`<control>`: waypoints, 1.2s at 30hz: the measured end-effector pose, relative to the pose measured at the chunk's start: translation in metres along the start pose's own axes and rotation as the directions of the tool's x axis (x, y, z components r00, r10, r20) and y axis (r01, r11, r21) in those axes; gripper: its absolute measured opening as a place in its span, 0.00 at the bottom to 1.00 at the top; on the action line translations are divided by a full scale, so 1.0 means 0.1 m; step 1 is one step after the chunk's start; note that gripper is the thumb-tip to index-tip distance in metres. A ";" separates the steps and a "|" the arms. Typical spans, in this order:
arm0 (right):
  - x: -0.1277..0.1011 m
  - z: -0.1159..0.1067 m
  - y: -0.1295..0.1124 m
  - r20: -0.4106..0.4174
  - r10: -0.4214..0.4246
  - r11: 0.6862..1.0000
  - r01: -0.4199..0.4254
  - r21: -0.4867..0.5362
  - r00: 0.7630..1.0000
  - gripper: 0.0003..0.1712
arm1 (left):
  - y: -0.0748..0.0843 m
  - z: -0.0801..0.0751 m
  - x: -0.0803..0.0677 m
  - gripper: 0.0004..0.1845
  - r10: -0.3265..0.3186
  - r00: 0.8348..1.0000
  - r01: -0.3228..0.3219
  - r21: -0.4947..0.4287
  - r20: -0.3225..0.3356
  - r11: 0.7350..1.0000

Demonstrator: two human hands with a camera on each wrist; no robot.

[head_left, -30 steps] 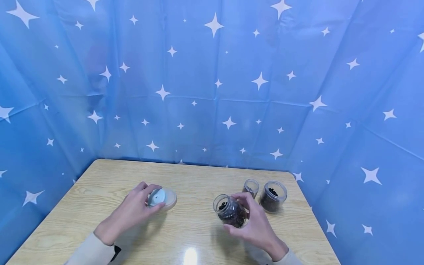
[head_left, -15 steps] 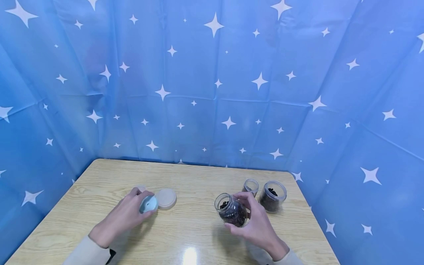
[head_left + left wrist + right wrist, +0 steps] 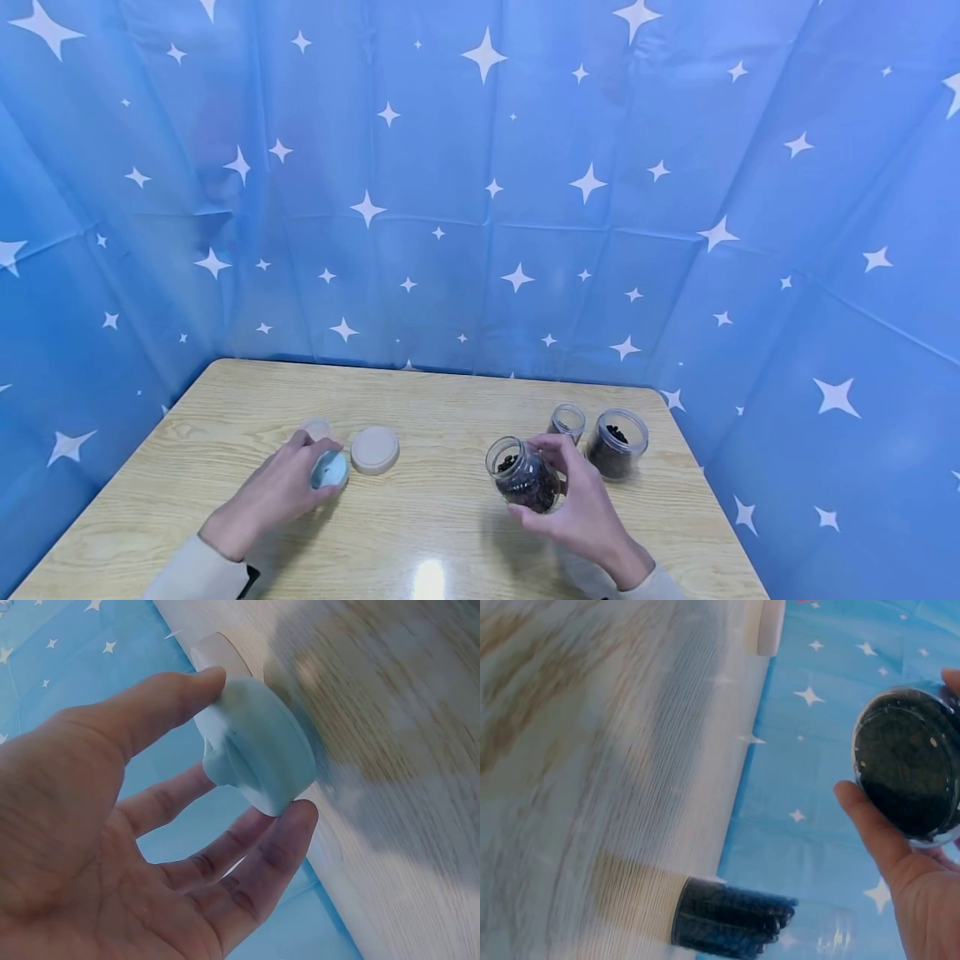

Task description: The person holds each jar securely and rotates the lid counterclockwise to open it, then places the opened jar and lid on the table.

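Left hand (image 3: pixel 273 492), in the head view, is pinching a pale blue lid (image 3: pixel 330 471) above the wooden table (image 3: pixel 442 533), just left of a beige lid (image 3: pixel 375 450) that is lying flat; a smaller beige lid (image 3: pixel 316 428) is lying just behind the hand. Right hand (image 3: pixel 577 500) is curling its fingers round a tilted open jar (image 3: pixel 522 480) of dark contents, with a small jar (image 3: pixel 567 422) and a wider jar (image 3: pixel 617 444) standing just behind it.

Left wrist view: the thumb (image 3: pixel 161 701) and fingertips (image 3: pixel 289 829) are gripping the pale blue lid (image 3: pixel 259 754) by its rim.

Right wrist view: the thumb (image 3: pixel 870 825) is pressing against the open jar (image 3: pixel 907 761), whose dark base is facing the camera. Another jar (image 3: pixel 731 926) of dark contents is standing on the table (image 3: pixel 607 772).
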State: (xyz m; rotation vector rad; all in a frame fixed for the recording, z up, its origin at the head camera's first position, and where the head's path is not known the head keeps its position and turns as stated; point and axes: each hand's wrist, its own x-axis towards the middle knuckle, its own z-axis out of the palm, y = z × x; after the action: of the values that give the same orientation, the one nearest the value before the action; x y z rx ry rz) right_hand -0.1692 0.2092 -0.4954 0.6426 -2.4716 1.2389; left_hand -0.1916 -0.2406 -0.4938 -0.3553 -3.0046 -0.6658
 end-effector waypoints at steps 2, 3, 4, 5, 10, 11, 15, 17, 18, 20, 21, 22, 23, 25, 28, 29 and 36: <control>0.00 0.00 0.00 0.001 0.002 1.000 -0.002 0.002 1.000 0.51 | -0.01 0.00 0.00 0.31 -0.008 1.000 0.008 0.003 0.009 1.000; 0.00 0.00 0.00 0.002 0.002 1.000 -0.002 0.001 1.000 0.51 | -0.01 0.00 0.00 0.31 -0.011 1.000 0.011 0.004 0.014 1.000; -0.01 0.00 0.00 0.002 0.002 1.000 -0.002 0.000 1.000 0.51 | -0.01 0.01 0.00 0.31 -0.014 1.000 0.014 0.006 0.018 1.000; -0.01 0.00 0.01 0.002 0.002 1.000 -0.002 -0.001 1.000 0.51 | -0.02 0.01 0.00 0.32 -0.018 1.000 0.018 0.007 0.020 1.000; -0.01 0.00 0.02 0.001 -0.004 1.000 0.004 -0.007 1.000 0.51 | -0.03 0.02 0.00 0.32 -0.027 0.999 0.027 0.008 0.025 1.000; -0.01 0.00 0.02 0.000 -0.005 1.000 0.005 -0.008 1.000 0.51 | -0.03 0.02 0.00 0.32 -0.029 0.999 0.029 0.006 0.026 1.000; -0.01 0.00 0.02 -0.002 -0.007 1.000 0.007 -0.010 1.000 0.51 | -0.03 0.03 0.00 0.32 -0.029 0.999 0.029 0.003 0.030 1.000; 0.00 0.00 0.02 -0.001 -0.007 1.000 0.007 -0.010 1.000 0.51 | -0.03 0.03 0.01 0.32 -0.029 0.999 0.029 0.004 0.031 1.000; 0.00 0.00 0.02 -0.001 -0.006 1.000 0.006 -0.011 1.000 0.51 | -0.02 0.03 0.01 0.32 -0.029 0.999 0.029 0.004 0.031 1.000; 0.00 0.00 0.01 -0.001 -0.003 1.000 0.003 -0.011 1.000 0.51 | -0.03 0.03 0.01 0.33 -0.028 0.999 0.028 0.006 0.033 1.000; 0.00 0.00 0.01 -0.001 -0.003 1.000 0.003 -0.011 1.000 0.51 | -0.03 0.04 0.01 0.33 -0.028 0.999 0.028 0.009 0.034 1.000; 0.00 0.00 0.01 -0.001 -0.002 1.000 0.002 -0.010 1.000 0.51 | -0.04 0.04 0.01 0.33 -0.027 0.999 0.027 0.011 0.034 1.000; 0.00 0.00 0.01 -0.001 0.000 1.000 0.000 -0.010 1.000 0.51 | -0.04 0.04 0.01 0.33 -0.028 0.999 0.028 0.014 0.036 1.000; 0.00 0.00 0.01 0.001 0.003 1.000 -0.003 -0.009 1.000 0.51 | -0.05 0.05 0.01 0.33 -0.032 0.999 0.031 0.018 0.041 0.999; 0.00 0.00 0.01 0.004 0.006 1.000 -0.006 -0.009 1.000 0.51 | -0.04 0.05 0.01 0.33 -0.036 0.998 0.035 0.022 0.043 0.999; 0.00 0.00 0.01 0.004 0.007 1.000 -0.007 -0.009 1.000 0.50 | -0.03 0.05 0.01 0.33 -0.040 0.998 0.039 0.021 0.043 0.999; 0.00 0.00 0.01 0.006 0.018 1.000 -0.018 -0.015 1.000 0.50 | -0.05 0.06 0.01 0.33 -0.039 0.998 0.038 0.025 0.039 0.999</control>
State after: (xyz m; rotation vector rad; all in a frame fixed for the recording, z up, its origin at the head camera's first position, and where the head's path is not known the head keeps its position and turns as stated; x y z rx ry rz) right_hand -0.1695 0.2097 -0.4960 0.6230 -2.4948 1.2258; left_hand -0.1933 -0.2419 -0.5011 -0.3136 -3.0617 -0.6316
